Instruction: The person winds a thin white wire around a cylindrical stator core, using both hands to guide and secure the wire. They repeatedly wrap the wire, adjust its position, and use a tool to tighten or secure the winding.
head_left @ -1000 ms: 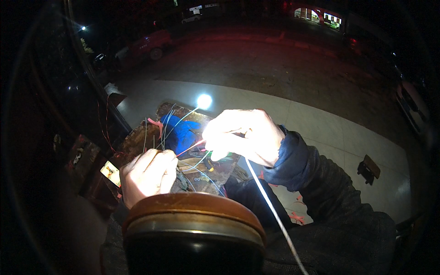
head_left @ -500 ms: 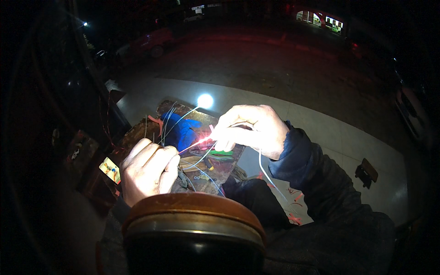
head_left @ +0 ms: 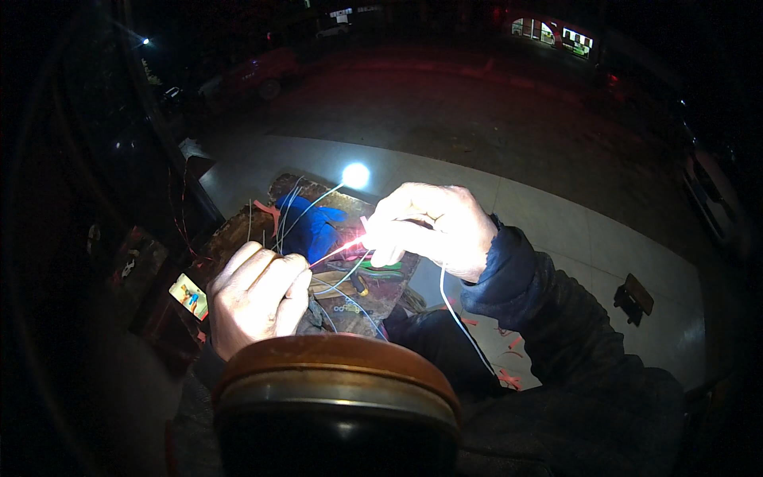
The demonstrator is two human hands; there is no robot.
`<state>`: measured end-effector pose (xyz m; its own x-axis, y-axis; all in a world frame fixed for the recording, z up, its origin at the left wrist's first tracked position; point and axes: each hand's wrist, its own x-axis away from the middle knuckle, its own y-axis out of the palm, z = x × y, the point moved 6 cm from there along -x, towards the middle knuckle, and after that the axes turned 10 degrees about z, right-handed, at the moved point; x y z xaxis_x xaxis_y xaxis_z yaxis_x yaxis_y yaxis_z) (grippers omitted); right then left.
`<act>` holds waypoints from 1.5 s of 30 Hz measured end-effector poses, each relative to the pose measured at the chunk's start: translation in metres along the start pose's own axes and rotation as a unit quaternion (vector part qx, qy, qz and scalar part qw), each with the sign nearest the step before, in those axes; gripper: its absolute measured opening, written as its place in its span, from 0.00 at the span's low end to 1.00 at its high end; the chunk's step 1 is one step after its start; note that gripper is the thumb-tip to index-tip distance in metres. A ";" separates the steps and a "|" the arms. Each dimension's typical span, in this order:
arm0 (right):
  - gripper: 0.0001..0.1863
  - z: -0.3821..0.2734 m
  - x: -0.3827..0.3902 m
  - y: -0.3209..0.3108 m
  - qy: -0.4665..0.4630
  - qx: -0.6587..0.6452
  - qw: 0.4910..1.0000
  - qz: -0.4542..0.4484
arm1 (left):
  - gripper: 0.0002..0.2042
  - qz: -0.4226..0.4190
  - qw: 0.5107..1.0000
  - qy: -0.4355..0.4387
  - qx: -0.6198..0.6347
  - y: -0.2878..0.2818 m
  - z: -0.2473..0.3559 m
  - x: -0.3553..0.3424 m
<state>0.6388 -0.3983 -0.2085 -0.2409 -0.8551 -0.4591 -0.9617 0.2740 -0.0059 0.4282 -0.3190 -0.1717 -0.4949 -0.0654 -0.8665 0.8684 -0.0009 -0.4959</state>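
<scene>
My left hand [head_left: 258,294] is closed, pinching one end of a thin red wire [head_left: 334,251]. Up and to its right, my right hand [head_left: 429,229] pinches the wire's other end, where it glows bright pink. A white wire [head_left: 458,318] hangs from below my right hand. Beneath both hands, a worn board [head_left: 373,306] carries a blue cloth-like item [head_left: 314,230], green wires [head_left: 385,266] and several loose pale wires. A round white light [head_left: 355,175] shines at the board's back. Left of my left hand is a small cream rectangular item [head_left: 189,296] with coloured bits.
A brown-rimmed round object [head_left: 334,358] fills the bottom middle. A small stool [head_left: 633,298] stands on the tiled floor [head_left: 580,230], near red scraps [head_left: 510,378]. A dark frame runs along the left. Vehicles [head_left: 707,187] and lit shopfronts [head_left: 576,41] lie beyond the pavement.
My right hand has moved slightly right and up, and the left a little up. A bright pink glow has appeared on the red wire. The hanging white wire has shifted.
</scene>
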 end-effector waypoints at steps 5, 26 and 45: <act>0.08 0.004 0.000 0.003 0.000 0.006 1.000 -0.006 | 0.06 -0.001 1.000 0.006 0.001 0.002 0.000 0.000; 0.09 0.003 0.003 0.001 -0.025 0.028 0.999 0.009 | 0.06 -0.012 1.000 -0.010 -0.009 0.000 0.002 0.002; 0.09 0.000 0.010 0.012 0.002 0.029 1.000 0.007 | 0.09 -0.021 0.997 -0.054 0.047 0.028 0.021 -0.007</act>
<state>0.6245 -0.4034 -0.2131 -0.2545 -0.8526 -0.4565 -0.9492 0.3105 -0.0506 0.4562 -0.3391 -0.1781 -0.5290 -0.1700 -0.8314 0.8486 -0.0985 -0.5198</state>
